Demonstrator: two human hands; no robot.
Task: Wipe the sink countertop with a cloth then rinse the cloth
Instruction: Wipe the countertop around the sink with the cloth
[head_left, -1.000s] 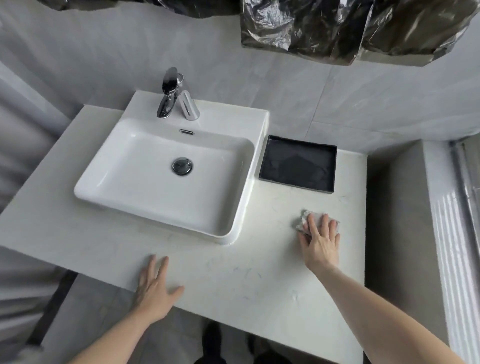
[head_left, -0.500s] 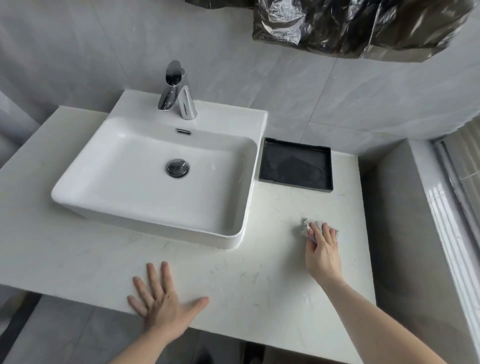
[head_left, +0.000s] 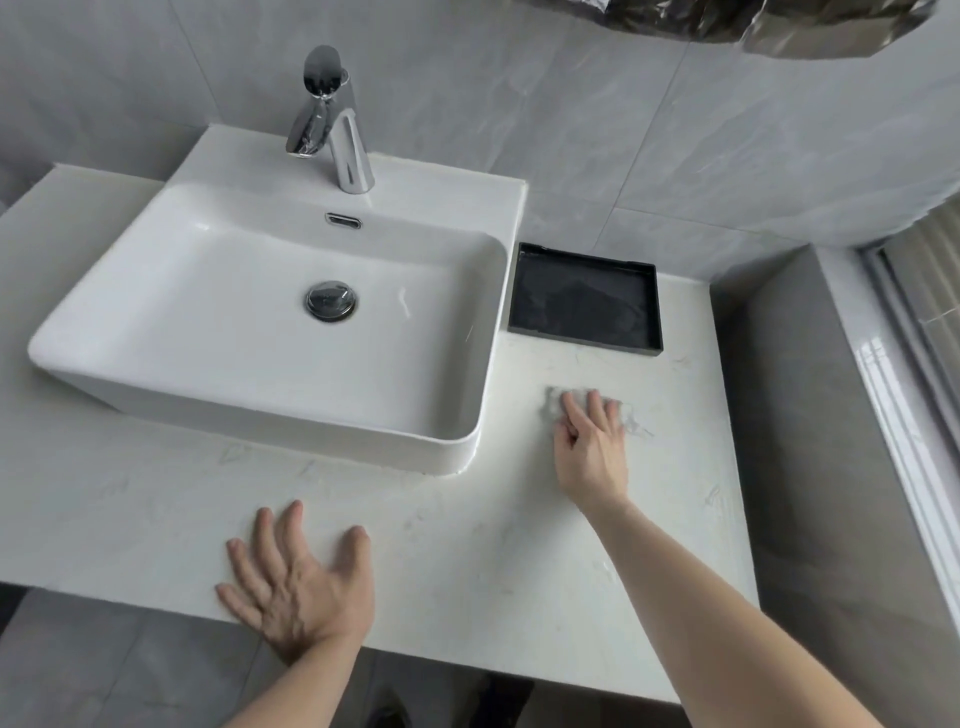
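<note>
One pale, blurred cloth (head_left: 558, 408), seemingly crumpled, under the right hand (head_left: 592, 452).

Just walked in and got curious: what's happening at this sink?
A person is wiping the pale countertop beside a white sink. The right hand presses a small light cloth onto the counter in front of a black tray, to the right of the basin. The left hand rests flat, fingers spread, near the counter's front edge. No water is running from the tap, so the cloth has not been rinsed yet.
</note>
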